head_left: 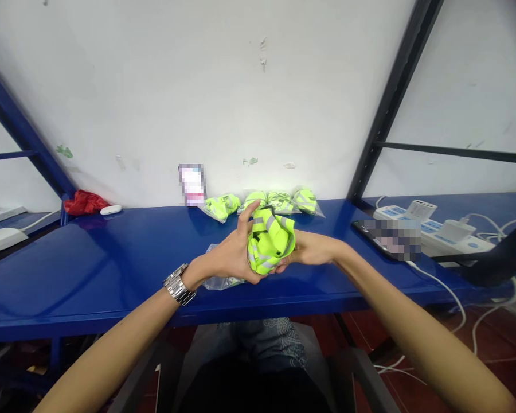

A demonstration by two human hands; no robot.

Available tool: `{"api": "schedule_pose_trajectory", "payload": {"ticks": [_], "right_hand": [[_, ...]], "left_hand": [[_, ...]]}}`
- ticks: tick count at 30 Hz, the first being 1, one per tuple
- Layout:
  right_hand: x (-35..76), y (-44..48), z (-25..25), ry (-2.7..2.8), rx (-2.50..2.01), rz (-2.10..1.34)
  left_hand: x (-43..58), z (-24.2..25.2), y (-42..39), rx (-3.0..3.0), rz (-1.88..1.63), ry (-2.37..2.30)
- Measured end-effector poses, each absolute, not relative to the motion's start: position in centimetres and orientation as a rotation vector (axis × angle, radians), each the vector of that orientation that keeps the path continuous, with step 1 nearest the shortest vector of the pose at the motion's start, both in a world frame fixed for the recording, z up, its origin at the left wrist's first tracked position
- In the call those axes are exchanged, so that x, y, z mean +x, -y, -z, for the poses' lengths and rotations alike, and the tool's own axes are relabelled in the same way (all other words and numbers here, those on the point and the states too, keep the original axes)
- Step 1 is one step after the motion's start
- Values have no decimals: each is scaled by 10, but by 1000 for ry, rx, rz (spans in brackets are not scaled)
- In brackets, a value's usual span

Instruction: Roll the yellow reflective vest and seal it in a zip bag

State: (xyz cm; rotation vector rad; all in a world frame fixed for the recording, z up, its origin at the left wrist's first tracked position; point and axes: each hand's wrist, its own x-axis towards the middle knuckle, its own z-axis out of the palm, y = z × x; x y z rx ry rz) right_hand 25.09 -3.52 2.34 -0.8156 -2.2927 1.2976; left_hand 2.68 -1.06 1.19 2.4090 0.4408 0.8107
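Neon-yellow fabric with grey reflective bands, a folded vest (270, 240), sits bunched between both hands above the blue shelf (112, 258). The left hand (231, 252) wraps its side, fingers curled tight; the right hand (310, 250) clasps the other side. Beneath them on the shelf lies a clear plastic bag (221, 280), contents unclear. Behind, against the wall, bagged vests (262, 202) lie in a row.

Card (192, 184) at wall blurred; phone (389, 237) screen too (pixelated).
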Motion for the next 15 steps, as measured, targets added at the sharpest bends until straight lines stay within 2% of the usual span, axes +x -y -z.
{"api": "schedule_pose_trajectory", "payload": {"ticks": [6,10,15], "right_hand": [[237,31,-9,2214,-964,-615],[234,28,7,2124,-1035,-506],[229,24,28,2030,-913,-579]], "left_hand": [[26,-9,11,2451,-805,-442],[26,-9,13,2448,-817,-474],[26,-12,18,2464,-760,-489]]}}
